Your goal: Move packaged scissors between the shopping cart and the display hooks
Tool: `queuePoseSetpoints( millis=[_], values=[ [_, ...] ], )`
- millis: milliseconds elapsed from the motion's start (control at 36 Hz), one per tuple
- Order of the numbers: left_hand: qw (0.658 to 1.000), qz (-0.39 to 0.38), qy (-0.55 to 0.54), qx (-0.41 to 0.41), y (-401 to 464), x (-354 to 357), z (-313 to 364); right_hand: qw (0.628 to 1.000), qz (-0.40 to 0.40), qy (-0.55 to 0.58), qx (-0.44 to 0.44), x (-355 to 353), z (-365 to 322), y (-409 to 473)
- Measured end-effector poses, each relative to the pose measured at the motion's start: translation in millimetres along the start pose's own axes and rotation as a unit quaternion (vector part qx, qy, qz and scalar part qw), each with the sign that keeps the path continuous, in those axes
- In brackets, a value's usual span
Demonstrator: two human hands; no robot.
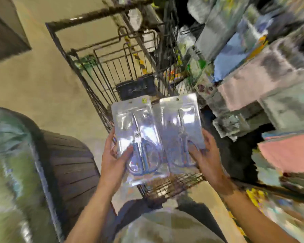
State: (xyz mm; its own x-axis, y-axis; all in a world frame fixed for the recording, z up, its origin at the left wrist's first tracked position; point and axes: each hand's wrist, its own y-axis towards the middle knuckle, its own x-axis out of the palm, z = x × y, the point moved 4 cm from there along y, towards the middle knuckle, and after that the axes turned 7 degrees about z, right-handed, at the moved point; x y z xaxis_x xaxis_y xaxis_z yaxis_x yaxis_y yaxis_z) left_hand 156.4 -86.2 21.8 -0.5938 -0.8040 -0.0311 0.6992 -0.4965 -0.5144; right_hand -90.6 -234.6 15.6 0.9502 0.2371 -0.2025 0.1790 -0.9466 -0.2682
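Over the cart, my left hand grips one scissors pack, my right hand the other pack, both by the bottom so the hang holes stay free for the hooks, I reckon.

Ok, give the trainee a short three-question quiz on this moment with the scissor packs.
1. True or false: each hand holds its own pack, the left hand one scissors pack and the right hand a second pack.
2. What lies directly below the two packs? A) a counter B) the shopping cart C) a shelf board
3. Fill in: the dark flat item in the cart lies ____ the packs, farther from the person.

Key: 1 true; 2 B; 3 beyond
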Motion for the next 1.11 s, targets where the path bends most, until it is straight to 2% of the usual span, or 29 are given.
queuePoseSetpoints(
  millis=[278,389,583,722,833,972,1111],
  values=[
    [0.992,-0.103,0.029,0.073,-87,9,40,0.993,0.108,0.040,0.005,-95,-41,-102],
    [0.986,-0.129,0.020,0.107,-130,30,41,0.984,0.152,0.084,0.043,-138,-38,-135],
    [0.969,-0.176,0.031,0.172,-225,70,21,0.969,0.215,0.123,0.013,-231,-25,-207],
    [0.947,-0.206,0.095,0.227,-294,110,2,0.954,0.243,0.177,-0.008,-301,4,-257],
    [0.933,-0.248,0.125,0.230,-342,141,-18,0.942,0.285,0.175,-0.012,-348,28,-305],
    [0.907,-0.332,0.145,0.214,-390,184,-42,0.914,0.361,0.183,-0.021,-397,49,-370],
    [0.867,-0.419,0.149,0.224,-437,219,-53,0.884,0.442,0.153,-0.025,-425,51,-425]
  ],
)
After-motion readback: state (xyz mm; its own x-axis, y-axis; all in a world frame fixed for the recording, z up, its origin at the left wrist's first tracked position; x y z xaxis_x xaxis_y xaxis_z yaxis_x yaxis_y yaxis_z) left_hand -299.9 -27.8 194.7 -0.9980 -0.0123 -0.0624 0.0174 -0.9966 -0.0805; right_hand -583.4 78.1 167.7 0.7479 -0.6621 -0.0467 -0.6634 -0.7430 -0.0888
